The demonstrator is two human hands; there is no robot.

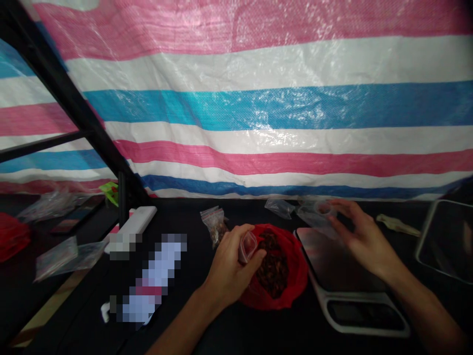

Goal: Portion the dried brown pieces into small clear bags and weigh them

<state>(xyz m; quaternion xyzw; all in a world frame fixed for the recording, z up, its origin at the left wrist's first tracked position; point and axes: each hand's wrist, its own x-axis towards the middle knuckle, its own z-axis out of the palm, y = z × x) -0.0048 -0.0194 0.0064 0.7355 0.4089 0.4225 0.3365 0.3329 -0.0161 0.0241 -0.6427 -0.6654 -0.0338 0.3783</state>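
My left hand (234,264) is closed around a small clear zip bag (248,245), its mouth held apart and facing up. The bag is at the left rim of a red plastic bag (297,276), which lies rolled open and holds dark brown dried pieces (274,268). Above the far edge of a kitchen scale (343,261), my right hand (353,234) has its thumb and fingers at a clear plastic piece with a round rim (323,208); its exact kind is unclear. Behind my left hand stands a filled zip bag (216,224).
Another clear bag (280,208) lies at the back. On the left are a pixelated phone-like object (157,281), a white box-shaped item (140,222) and flat clear bags (66,259). A dark tray-like object (449,239) sits far right. Striped sheeting (258,108) hangs behind.
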